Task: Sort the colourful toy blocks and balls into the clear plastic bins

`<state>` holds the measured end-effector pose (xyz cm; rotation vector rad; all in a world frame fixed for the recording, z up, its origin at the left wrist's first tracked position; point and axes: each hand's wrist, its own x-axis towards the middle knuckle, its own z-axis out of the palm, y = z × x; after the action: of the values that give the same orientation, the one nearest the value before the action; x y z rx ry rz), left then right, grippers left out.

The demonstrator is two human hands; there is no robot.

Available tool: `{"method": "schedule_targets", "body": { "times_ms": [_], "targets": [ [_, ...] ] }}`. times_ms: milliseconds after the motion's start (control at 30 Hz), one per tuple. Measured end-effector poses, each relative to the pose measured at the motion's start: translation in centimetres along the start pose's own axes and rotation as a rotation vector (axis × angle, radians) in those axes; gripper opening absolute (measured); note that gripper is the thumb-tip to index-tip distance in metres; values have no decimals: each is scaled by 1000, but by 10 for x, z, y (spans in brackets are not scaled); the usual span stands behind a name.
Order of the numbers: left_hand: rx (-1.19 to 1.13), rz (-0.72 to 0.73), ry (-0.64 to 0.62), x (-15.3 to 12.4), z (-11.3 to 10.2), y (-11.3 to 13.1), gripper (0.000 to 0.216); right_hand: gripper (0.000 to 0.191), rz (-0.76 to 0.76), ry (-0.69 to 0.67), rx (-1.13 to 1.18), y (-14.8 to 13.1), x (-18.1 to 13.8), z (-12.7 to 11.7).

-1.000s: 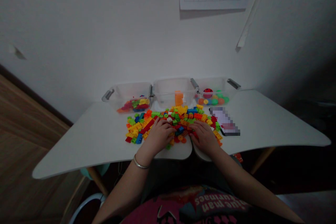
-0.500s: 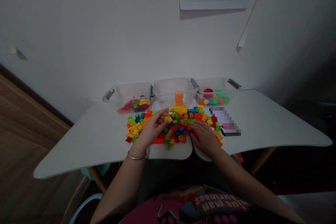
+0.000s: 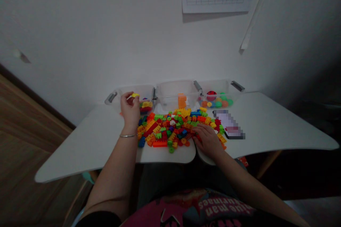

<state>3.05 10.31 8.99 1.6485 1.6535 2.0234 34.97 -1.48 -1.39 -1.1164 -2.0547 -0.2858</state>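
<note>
My left hand [image 3: 130, 111] is raised at the near side of the left clear bin [image 3: 128, 89], its fingers closed on a small yellow toy piece [image 3: 135, 95]. The piece's exact shape is too small to make out. Several coloured pieces lie in that bin, partly hidden by the hand. My right hand [image 3: 207, 139] rests at the right part of a pile of toy building blocks [image 3: 160, 127], its fingers stretched over the blocks and touching them. Nothing shows in its grasp.
The middle clear bin [image 3: 170, 87] holds an orange block [image 3: 182, 100]. Coloured balls and a red one lie in the right clear bin [image 3: 217, 85]. A phone [image 3: 229, 124] lies right of the pile on the white table [image 3: 277, 124]. A gridded paper hangs on the wall behind.
My left hand has moved from over the pile leftward and away from me to the left bin, carrying the yellow piece. My right hand has stayed in place.
</note>
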Motion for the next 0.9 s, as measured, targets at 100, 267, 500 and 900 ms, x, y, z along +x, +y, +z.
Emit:
{"method": "schedule_targets", "body": {
  "times_ms": [100,267,500,900],
  "targets": [
    [250,116,-84,12,-1,-8,30,26,0,-2,-8,-1,0,0],
    [558,164,-306,16,-2,-16,28,23,-15,8,-18,-2,1,-2],
    [673,311,-346,10,4,-24,35,25,-12,7,-14,0,1,-2],
    [520,327,-362,9,-3,-25,39,24,-33,23,-38,0,1,-2]
  ]
}}
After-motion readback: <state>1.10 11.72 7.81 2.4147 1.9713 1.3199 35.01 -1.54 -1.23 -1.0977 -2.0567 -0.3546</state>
